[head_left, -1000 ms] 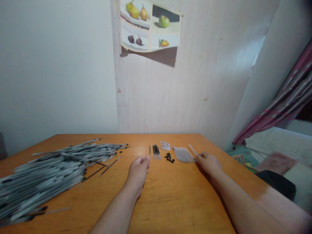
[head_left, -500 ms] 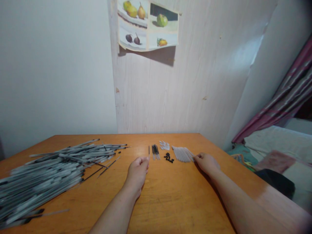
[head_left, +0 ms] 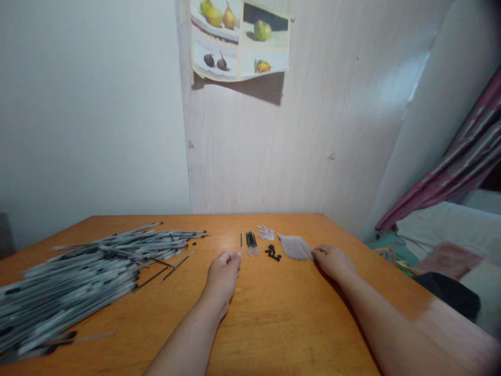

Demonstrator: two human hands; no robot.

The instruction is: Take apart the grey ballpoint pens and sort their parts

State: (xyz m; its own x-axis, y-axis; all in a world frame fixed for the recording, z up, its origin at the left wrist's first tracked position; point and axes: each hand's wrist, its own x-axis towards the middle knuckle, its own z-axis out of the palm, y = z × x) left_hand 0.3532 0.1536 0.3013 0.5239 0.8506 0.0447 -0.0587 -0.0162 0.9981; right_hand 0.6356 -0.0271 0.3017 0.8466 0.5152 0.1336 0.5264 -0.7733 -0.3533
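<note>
My left hand [head_left: 223, 277] is closed in a pinch around the lower end of a thin, dark-tipped pen refill [head_left: 241, 240], which points away from me. Just right of it lie several black-and-clear refills [head_left: 251, 243] side by side. My right hand [head_left: 332, 261] is closed at the near right corner of a row of translucent plastic tubes [head_left: 294, 247], its fingertips on the end of the outermost tube. Between the hands sit a cluster of small black caps [head_left: 273, 253] and a group of small clear pieces [head_left: 266, 232].
A large loose heap of refills and tubes [head_left: 86, 277] covers the left of the wooden table [head_left: 266, 324]. A few strays lie at its right edge. Behind the table rises a wall with a fruit print [head_left: 240, 42]. To the right are a bed [head_left: 450, 230] and a curtain [head_left: 442, 177].
The whole view has shifted slightly. Both hands keep almost the same place and the same pinch, and the laid-out parts have not moved.
</note>
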